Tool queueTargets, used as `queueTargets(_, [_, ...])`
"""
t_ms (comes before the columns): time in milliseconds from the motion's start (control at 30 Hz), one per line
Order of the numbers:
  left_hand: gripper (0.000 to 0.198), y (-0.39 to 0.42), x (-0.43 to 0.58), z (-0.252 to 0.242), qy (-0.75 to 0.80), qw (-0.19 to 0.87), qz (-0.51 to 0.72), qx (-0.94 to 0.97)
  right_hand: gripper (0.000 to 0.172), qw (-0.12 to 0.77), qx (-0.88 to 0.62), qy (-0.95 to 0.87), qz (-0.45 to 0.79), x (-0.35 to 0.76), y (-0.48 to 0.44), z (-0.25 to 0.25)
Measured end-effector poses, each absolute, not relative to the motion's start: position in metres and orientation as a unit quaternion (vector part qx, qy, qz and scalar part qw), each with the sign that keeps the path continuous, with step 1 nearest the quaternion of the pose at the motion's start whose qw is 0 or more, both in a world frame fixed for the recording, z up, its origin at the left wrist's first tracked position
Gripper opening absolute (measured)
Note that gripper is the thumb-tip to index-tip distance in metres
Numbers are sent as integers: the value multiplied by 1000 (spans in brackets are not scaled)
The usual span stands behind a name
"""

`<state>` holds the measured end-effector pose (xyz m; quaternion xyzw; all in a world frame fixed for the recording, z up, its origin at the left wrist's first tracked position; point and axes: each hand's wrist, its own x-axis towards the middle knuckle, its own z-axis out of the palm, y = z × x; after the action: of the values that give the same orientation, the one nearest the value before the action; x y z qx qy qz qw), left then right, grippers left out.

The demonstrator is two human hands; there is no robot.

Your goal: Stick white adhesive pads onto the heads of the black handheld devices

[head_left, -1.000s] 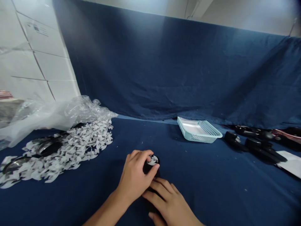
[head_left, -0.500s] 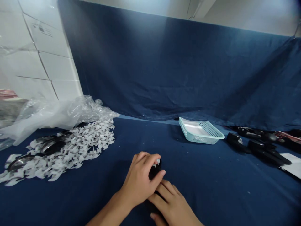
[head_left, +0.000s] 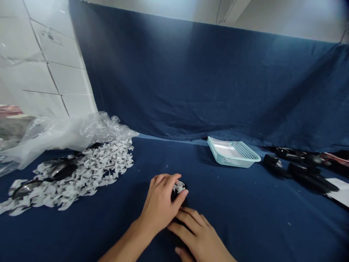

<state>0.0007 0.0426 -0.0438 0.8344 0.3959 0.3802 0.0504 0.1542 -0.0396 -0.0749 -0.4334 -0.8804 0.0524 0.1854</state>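
- Fingers (head_left: 188, 220) of the right hand (head_left: 199, 236) are laid slightly spread just below the black round piece (head_left: 176, 196), over a dark shape that is mostly hidden; no pinch can be made out.
- Left hand (head_left: 159, 205) is cupped over the black round piece, its fingers pressed together and curved against the top, with the thumb (head_left: 181, 200) at the side.
- White scrap (head_left: 179, 187) is seen on top of the black round piece, by the left fingertips; the work in hand is judged to be at this scrap, and a fine fingertip pinch at its edge appears called for.
- Navy cloth (head_left: 231, 222) lies under the black round piece.
- Heap of white flakes (head_left: 100, 163), with dark curved parts (head_left: 62, 171), lies to its left.
- Crumpled clear plastic (head_left: 92, 131) lies beyond that heap.
- Pale teal basket (head_left: 233, 154) stands farther off to its right, with black items (head_left: 302, 174) beyond.
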Motion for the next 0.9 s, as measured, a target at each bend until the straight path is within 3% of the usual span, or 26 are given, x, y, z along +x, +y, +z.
queueTargets(333, [16, 38, -4, -40, 399, 62, 417, 814, 49, 176, -418, -890, 39, 157, -35, -76])
queueTargets(700, [26, 53, -10, -43, 417, 227, 433, 767, 46, 223, -390, -893, -24, 154, -33, -85])
queueTargets(900, [31, 64, -12, -56, 423, 293, 410, 753, 57, 182, -410, -894, -13, 149, -38, -82])
